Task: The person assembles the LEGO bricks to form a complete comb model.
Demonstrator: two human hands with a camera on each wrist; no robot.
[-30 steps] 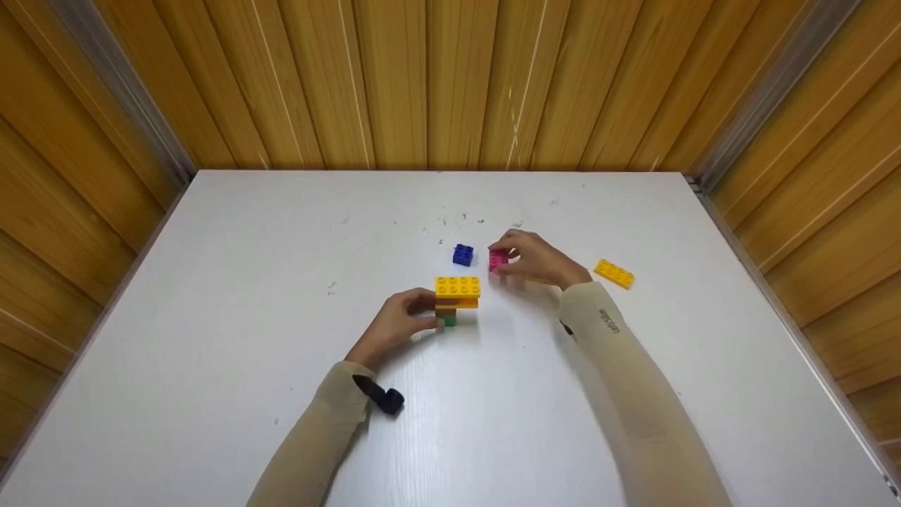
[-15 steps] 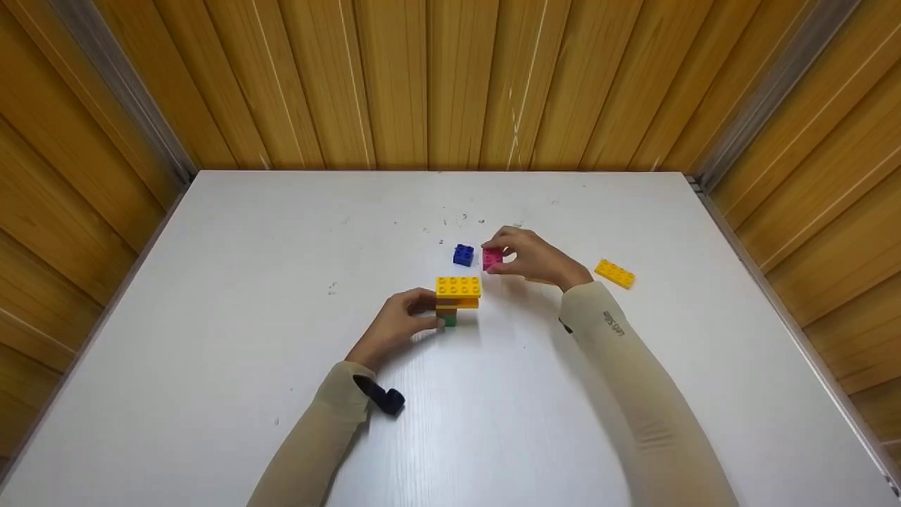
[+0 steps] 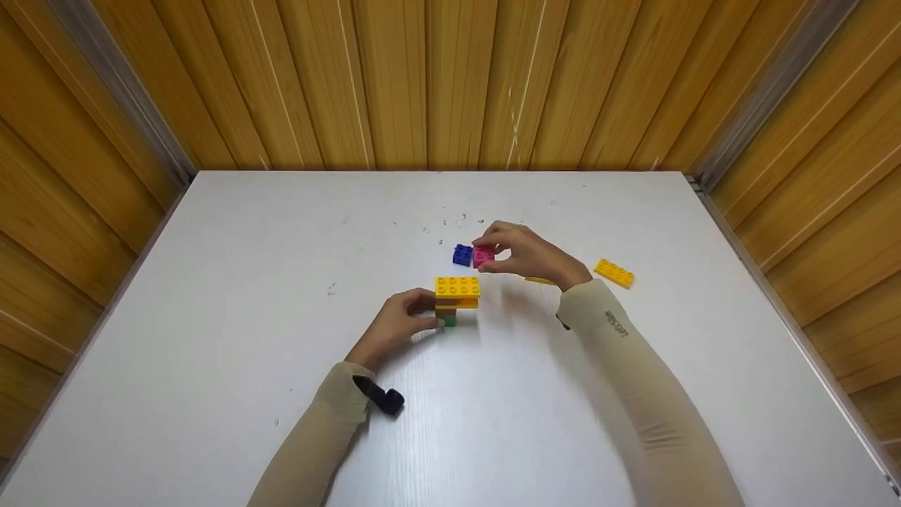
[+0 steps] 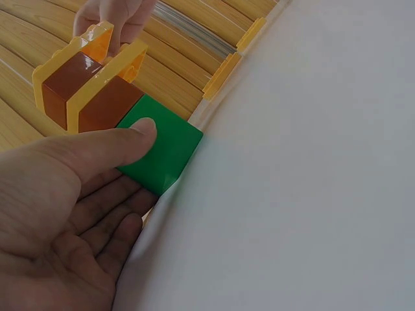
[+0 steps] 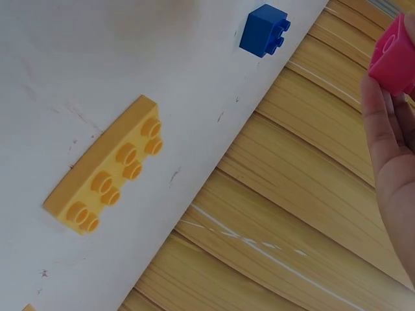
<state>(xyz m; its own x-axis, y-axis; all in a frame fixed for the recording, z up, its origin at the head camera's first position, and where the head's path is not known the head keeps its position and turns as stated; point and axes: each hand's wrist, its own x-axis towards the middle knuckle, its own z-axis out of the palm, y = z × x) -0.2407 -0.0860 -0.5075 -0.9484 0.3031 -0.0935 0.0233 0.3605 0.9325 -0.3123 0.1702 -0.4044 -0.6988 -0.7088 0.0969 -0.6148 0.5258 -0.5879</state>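
Step in hand, as I judge it: positioning the pink brick [image 3: 483, 255] while the stack [image 3: 457, 285] is steadied. My right fingers [image 5: 376, 116] pinch the brick, parted only by its width; it appears raised off the worktop [image 3: 176, 352]. My left fingers [image 4: 107, 207] are curled round the foot of the stack, thumb against the green brick [image 4: 174, 149].

The next move seems to call for a level right grip, a firm left hold, and studs lined up before any pressure. Mind the blue brick [image 3: 462, 255], just left of the right fingers.

Materials: parts look like rigid moulded plastic. Green brick: smooth, flat face. Above it, glossy brown bricks [image 4: 107, 103] alternate with thin yellow plates [image 4: 104, 76], overhanging away from the left fingers. Pink brick: blocky, hollow beneath, round tube inside. One loose yellow plate [image 3: 614, 274], oblong and studded, lies right of the right fingers. Worktop: white, scuffed.
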